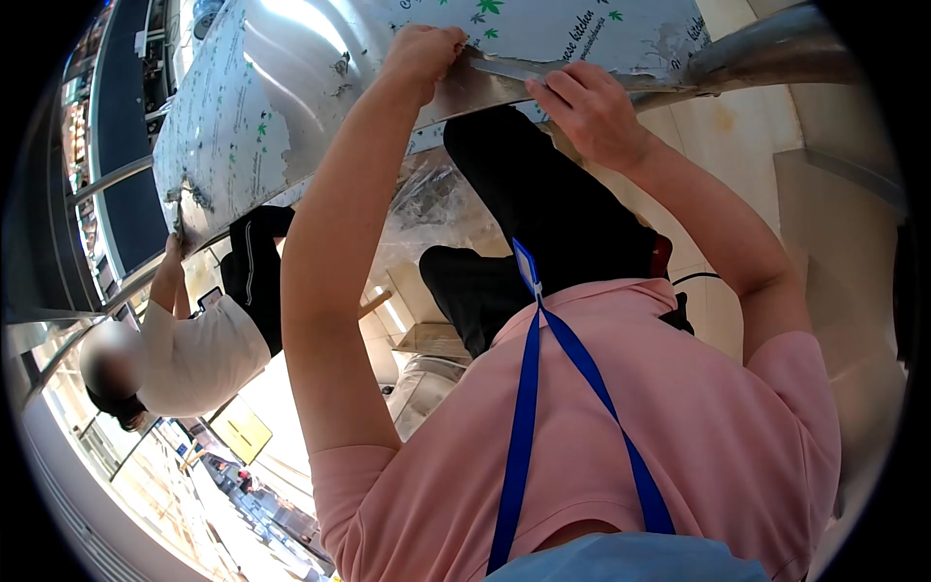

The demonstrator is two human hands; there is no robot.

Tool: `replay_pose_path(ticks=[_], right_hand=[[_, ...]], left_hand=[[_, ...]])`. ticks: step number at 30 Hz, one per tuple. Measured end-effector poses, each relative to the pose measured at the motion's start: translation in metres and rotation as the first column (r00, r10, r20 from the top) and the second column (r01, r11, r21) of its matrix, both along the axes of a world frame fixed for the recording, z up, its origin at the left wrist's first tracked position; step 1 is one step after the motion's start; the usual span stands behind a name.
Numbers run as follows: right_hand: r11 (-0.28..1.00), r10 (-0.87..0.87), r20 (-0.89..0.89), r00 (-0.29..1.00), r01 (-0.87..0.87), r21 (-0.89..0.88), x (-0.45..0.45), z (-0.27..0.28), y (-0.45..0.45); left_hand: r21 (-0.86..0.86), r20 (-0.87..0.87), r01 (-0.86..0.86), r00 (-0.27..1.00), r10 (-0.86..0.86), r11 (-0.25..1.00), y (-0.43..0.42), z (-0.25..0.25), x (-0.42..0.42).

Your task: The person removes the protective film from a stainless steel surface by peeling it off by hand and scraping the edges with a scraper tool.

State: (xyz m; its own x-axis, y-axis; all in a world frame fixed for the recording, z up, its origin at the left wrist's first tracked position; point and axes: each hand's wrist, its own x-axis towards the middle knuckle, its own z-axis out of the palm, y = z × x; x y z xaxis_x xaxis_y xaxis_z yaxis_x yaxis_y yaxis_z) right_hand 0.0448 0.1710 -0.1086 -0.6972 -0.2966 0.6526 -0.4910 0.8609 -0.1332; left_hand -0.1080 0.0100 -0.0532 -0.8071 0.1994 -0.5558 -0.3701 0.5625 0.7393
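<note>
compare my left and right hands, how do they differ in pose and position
The left hand is curled more tightly, while the right hand is more open.
The left hand's fingers point rightward in the picture; the right hand's point leftward.
The left hand sits higher in the picture than the right hand.
Both are bare, at opposite ends of a flat strip.

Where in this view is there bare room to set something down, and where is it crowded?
Film apart, the sheet looks free between left hand and co-worker's hand. Floor shows between pipe and right forearm. Crowded: the sheet's edge, where left and right hand flank a blade; plastic lies beside the legs.
</note>
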Motion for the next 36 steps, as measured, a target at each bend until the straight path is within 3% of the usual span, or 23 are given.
replay_pose_path(ticks=[5, 8, 9, 10, 11, 13, 14, 15, 17, 20, 27, 32, 36], right_hand=[[1.000, -0.022, 0.015, 1.000, 0.022, 0.014, 0.002, 0.005, 0.000], [0.998, -0.057, 0.045, 0.997, 0.055, 0.038, 0.008, 0.011, 0.003], [0.998, -0.050, 0.041, 0.998, 0.048, 0.044, 0.008, 0.011, 0.002], [0.998, -0.042, 0.037, 0.998, 0.040, 0.054, 0.008, 0.010, 0.003], [0.997, -0.032, 0.033, 0.999, 0.030, 0.064, 0.008, 0.010, 0.004], [0.999, -0.016, 0.024, 1.000, 0.014, 0.052, 0.004, 0.009, 0.004], [0.999, -0.008, 0.020, 1.000, 0.007, 0.044, 0.003, 0.008, 0.004], [0.999, -0.007, 0.016, 1.000, 0.006, 0.049, 0.001, 0.008, 0.005], [0.998, -0.008, 0.009, 1.000, 0.007, 0.055, 0.001, 0.007, 0.005], [0.994, -0.041, -0.006, 0.999, 0.041, 0.102, 0.001, 0.010, 0.005], [0.991, -0.021, -0.006, 1.000, 0.022, 0.133, 0.001, 0.013, 0.009], [0.989, -0.017, -0.002, 1.000, 0.017, 0.150, 0.001, 0.011, 0.011], [0.994, -0.013, 0.006, 1.000, 0.012, 0.111, 0.002, 0.011, 0.011]], left_hand=[[0.053, 0.019, -0.063, 0.998, 0.062, 0.997, 0.001, -0.004, 0.000], [0.312, 0.135, -0.267, 0.962, 0.236, 0.912, -0.004, -0.001, -0.010], [0.306, 0.126, -0.358, 0.934, 0.335, 0.882, -0.001, 0.010, -0.021], [0.436, 0.153, -0.282, 0.959, 0.239, 0.855, -0.042, -0.036, -0.091], [0.364, 0.011, -0.253, 0.964, 0.267, 0.896, -0.039, -0.025, -0.089], [0.180, -0.259, -0.022, 0.964, 0.069, 0.983, -0.028, 0.017, -0.070], [-0.017, -0.341, 0.029, 0.939, -0.033, 0.999, -0.025, 0.019, -0.069], [-0.083, -0.438, 0.160, 0.881, -0.180, 0.984, -0.023, 0.021, -0.060], [-0.254, -0.575, 0.384, 0.678, -0.458, 0.888, -0.022, 0.021, -0.032], [-0.466, -0.598, 0.570, 0.361, -0.716, 0.677, -0.021, 0.009, -0.018], [-0.498, -0.572, 0.707, 0.167, -0.803, 0.502, -0.016, -0.002, -0.017], [-0.623, -0.511, 0.676, 0.029, -0.859, 0.393, -0.007, -0.003, -0.019], [-0.577, -0.545, 0.666, 0.117, -0.830, 0.473, -0.011, -0.012, -0.020]])
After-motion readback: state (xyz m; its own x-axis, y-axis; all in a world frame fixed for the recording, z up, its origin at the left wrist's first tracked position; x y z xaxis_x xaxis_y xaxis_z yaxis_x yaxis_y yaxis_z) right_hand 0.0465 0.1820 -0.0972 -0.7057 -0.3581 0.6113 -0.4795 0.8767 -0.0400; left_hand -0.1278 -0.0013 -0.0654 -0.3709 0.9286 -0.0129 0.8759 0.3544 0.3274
